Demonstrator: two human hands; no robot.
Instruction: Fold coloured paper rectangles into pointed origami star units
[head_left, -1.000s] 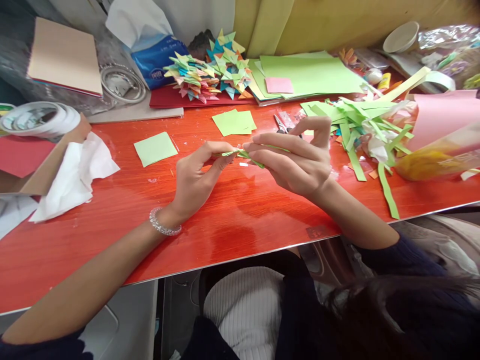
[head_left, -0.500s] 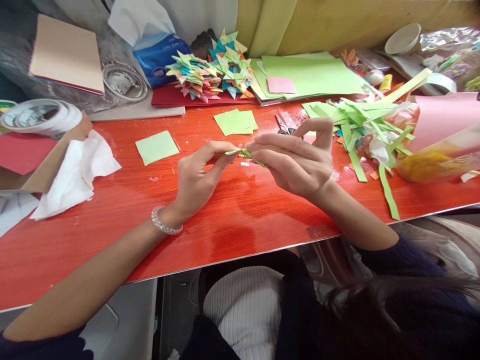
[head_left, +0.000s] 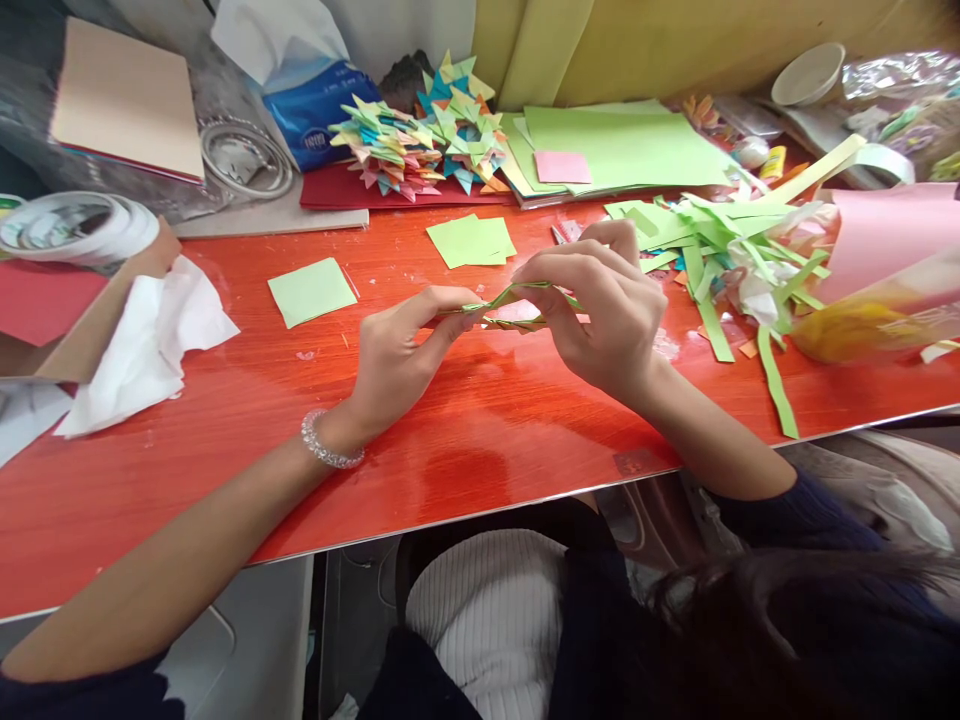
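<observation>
Folded green paper [head_left: 505, 295], thin and creased, bent between two hands over the glossy red wood-grain counter [head_left: 450, 430], left hand [head_left: 399, 340] pinched one end, right hand [head_left: 609, 310] gripped the other, smooth square paper [head_left: 312, 292] lay flat beyond.

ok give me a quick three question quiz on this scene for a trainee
1. True or false: the left hand and the right hand both hold folded green paper.
2. Which lies on the large green sheets?
a) scissors
b) pink square
c) tissue pack
3. Fill in: the bracelet is on the ____ wrist.

Key: 1. true; 2. b; 3. left
</observation>
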